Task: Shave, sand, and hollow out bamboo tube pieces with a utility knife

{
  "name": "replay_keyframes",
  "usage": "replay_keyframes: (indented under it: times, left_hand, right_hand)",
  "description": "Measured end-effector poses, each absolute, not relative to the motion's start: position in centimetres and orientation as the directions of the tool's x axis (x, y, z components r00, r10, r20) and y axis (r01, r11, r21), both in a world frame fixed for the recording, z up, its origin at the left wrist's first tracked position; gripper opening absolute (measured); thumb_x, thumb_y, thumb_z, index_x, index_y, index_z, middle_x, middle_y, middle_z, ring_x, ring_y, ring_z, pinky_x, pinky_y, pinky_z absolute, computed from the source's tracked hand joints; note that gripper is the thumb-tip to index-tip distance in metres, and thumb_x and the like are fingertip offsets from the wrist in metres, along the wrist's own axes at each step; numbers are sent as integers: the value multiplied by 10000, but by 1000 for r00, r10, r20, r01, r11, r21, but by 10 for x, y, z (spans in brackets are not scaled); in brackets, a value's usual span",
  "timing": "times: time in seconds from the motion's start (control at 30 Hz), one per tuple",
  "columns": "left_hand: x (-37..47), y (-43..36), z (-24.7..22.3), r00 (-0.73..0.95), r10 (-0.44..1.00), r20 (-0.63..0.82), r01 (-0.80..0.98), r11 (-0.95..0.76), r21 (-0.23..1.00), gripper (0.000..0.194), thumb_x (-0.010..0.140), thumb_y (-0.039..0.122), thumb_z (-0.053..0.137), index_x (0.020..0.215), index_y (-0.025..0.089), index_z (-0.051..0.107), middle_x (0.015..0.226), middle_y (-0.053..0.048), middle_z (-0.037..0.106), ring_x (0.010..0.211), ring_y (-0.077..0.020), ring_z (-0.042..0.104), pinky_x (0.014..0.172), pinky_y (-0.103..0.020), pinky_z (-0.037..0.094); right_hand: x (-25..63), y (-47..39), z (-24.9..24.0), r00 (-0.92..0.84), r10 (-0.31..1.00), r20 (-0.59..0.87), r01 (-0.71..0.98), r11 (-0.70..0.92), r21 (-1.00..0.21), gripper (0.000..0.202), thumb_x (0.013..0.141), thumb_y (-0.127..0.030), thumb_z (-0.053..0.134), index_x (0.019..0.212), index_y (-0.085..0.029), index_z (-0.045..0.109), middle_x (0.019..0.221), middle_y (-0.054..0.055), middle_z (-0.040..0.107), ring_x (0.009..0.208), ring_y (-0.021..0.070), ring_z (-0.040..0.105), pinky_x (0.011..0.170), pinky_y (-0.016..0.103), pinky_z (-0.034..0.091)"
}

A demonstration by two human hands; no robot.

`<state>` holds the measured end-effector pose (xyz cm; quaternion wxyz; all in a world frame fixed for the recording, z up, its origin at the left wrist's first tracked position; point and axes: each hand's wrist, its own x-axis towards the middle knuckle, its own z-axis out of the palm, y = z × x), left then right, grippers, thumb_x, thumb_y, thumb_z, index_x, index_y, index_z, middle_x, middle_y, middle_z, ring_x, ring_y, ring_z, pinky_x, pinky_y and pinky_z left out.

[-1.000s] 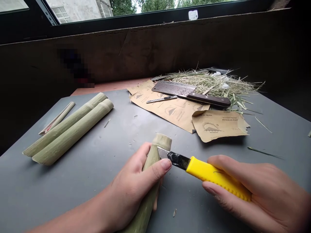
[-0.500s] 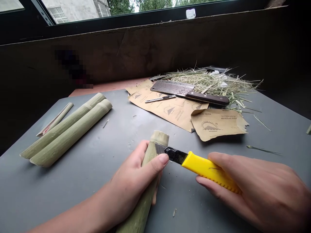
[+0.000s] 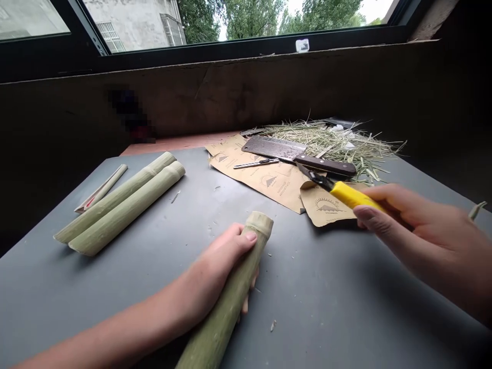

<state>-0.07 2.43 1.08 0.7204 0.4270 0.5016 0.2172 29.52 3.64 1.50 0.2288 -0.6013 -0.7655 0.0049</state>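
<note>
My left hand (image 3: 226,266) is wrapped round a pale green bamboo tube (image 3: 219,323), its thumb lying near the ringed upper end. The tube slants toward me, and its lower end runs out of view. In my right hand (image 3: 418,241) is a yellow utility knife (image 3: 353,195), somewhat blurred. Its dark blade points up and left, in front of the sandpaper and apart from the bamboo. Two more bamboo pieces (image 3: 130,210) with slanted ends lie side by side on the left, beside a thin split bamboo piece (image 3: 105,187) with reddish marks.
Brown sandpaper sheets (image 3: 265,182) lie at the back centre of the grey table (image 3: 146,302). A cleaver (image 3: 277,148) and a slim pen-like tool (image 3: 255,163) rest on them. Behind is a heap of bamboo shavings (image 3: 319,136). A window (image 3: 253,20) runs above the wall.
My right hand has lifted the utility knife off the bamboo tube, up and to the right. The left hand keeps hold of the tube. The whole view has tilted upward.
</note>
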Motion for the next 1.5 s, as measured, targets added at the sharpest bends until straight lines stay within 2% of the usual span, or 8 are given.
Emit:
replay_keyframes:
  times: [0.17, 0.27, 0.73, 1.03, 1.13, 1.23, 1.33, 1.5]
  left_hand:
    - [-1, 24, 11, 454, 739, -498, 12, 554, 833, 282, 897, 474, 535, 947, 227, 411, 662, 7, 644, 570, -165, 642, 605, -273, 517]
    - [2, 22, 12, 417, 740, -529, 0, 582, 814, 381, 867, 526, 593, 997, 242, 374, 539, 28, 615, 418, -149, 558, 450, -219, 437]
    - [6, 13, 8, 492, 703, -514, 37, 573, 819, 265, 938, 426, 501, 1091, 282, 340, 849, 45, 570, 480, -75, 513, 390, -172, 426]
    - [12, 7, 10, 381, 743, -550, 183, 523, 833, 331, 954, 522, 532, 1120, 298, 353, 972, 45, 571, 599, -70, 540, 505, -183, 463]
    - [6, 5, 10, 322, 814, -483, 420, 335, 844, 365, 942, 548, 511, 1160, 297, 362, 1043, 8, 630, 672, -122, 598, 573, -239, 498]
    - [-1, 2, 11, 423, 874, -240, 690, -139, 710, 336, 936, 450, 497, 1213, 285, 400, 969, -4, 680, 684, -180, 640, 569, -277, 480]
    - [-5, -1, 12, 657, 754, -21, 688, -588, 425, 282, 943, 275, 481, 1224, 257, 475, 961, -7, 693, 714, -194, 646, 585, -294, 483]
    - [-9, -7, 5, 795, 586, 157, 599, -799, -51, 379, 963, 206, 431, 1320, 114, 518, 1191, -97, 698, 936, -275, 653, 688, -362, 499]
  right_hand:
    - [276, 30, 8, -116, 976, 183, 802, 201, -562, 404, 996, -594, 387, 1190, -298, 583, 720, -18, 608, 594, 156, 570, 531, 273, 450]
    - [271, 24, 4, -162, 977, 140, 722, 214, -658, 378, 996, -571, 383, 1102, -267, 581, 631, -36, 540, 499, 146, 482, 459, 272, 402]
    - [246, 3, -4, -567, 816, 110, 652, 527, -545, 175, 1039, -356, 424, 979, -236, 537, 621, -75, 564, 473, 93, 510, 468, 224, 353]
    - [252, 2, -6, -503, 854, 130, 732, 501, -462, 300, 1024, -468, 435, 843, -246, 525, 578, -63, 565, 460, 111, 517, 452, 244, 321]
    - [266, 13, 1, -342, 936, 82, 814, 339, -473, 405, 999, -573, 402, 803, -245, 534, 556, -49, 546, 464, 136, 507, 474, 265, 339]
    - [282, 28, 8, -207, 976, 66, 843, 212, -494, 443, 941, -663, 442, 856, -248, 574, 632, -23, 606, 549, 170, 557, 490, 271, 378]
    - [286, 35, 9, -290, 956, 32, 815, 265, -515, 416, 925, -656, 477, 935, -259, 604, 797, 11, 692, 718, 219, 645, 515, 273, 439]
    - [279, 27, 7, -491, 871, -6, 769, 431, -473, 318, 1010, -475, 395, 1053, -296, 654, 961, 17, 735, 788, 220, 696, 645, 305, 556]
